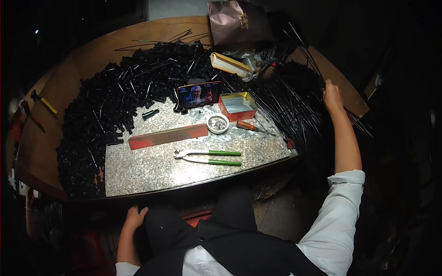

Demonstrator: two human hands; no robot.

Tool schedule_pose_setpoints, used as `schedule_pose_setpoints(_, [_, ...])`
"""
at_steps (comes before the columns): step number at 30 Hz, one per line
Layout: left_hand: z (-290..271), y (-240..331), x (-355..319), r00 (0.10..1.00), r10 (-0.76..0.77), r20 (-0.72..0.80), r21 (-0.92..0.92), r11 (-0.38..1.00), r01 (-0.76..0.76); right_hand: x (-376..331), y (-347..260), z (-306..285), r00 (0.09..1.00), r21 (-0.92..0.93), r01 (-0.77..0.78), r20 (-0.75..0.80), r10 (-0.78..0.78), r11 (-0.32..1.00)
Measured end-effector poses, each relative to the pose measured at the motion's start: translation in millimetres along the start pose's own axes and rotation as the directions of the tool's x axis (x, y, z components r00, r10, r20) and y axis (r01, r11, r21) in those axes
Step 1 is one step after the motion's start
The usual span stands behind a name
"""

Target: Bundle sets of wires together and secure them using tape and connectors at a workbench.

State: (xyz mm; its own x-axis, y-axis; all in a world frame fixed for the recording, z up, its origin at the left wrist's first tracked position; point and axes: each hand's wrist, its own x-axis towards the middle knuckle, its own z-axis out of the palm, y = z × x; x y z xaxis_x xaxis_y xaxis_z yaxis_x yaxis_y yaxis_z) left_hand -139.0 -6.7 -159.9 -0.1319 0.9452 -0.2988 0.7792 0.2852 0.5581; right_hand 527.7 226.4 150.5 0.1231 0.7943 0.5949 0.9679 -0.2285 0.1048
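At the right side of the table, my right hand (332,97) is closed around a few thin dark rods (307,54), which slant up and away to the left. Below and left of it lies a large spread of similar dark rods (287,103). My left hand (134,218) hangs low by the table's front edge, next to my leg. Its thumb shows, but the other fingers are mostly lost in shadow. Closest to me on the speckled board (138,170) lie pincers (209,157) with green handles, their jaws pointing left.
Black tubular parts (92,119) are heaped along the left and back. A red bar (168,136), a white bowl (218,123) of small pieces, a red tin (237,106), a screwdriver (248,125) and a propped phone (199,94) occupy the board. Behind stands a paper bag (239,27).
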Motion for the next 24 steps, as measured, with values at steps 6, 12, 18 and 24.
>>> schedule_pose_setpoints(6, [-4.9,4.7,-7.0,1.000,-0.005,0.006,0.007,1.000,0.005,-7.0,5.5,-4.4,0.991,-0.085,0.048,0.132,-0.036,0.995])
schedule_pose_setpoints(12, [-10.8,28.3,-16.9,1.000,0.003,0.019,0.115,0.993,-0.005,28.1,31.0,-36.6,0.999,-0.353,0.043,0.046,-0.029,0.935])
schedule_pose_setpoints(18, [-18.8,61.2,-25.9,0.987,0.147,0.066,0.221,0.962,-0.158,24.3,5.9,-83.1,0.971,-0.170,0.019,-0.232,-0.058,0.985])
schedule_pose_setpoints(24, [-56.8,165.5,-50.2,0.809,0.577,0.114,-0.211,0.810,-0.548,-7.2,-80.3,-108.1,0.969,0.093,0.148,-0.214,-0.126,0.985])
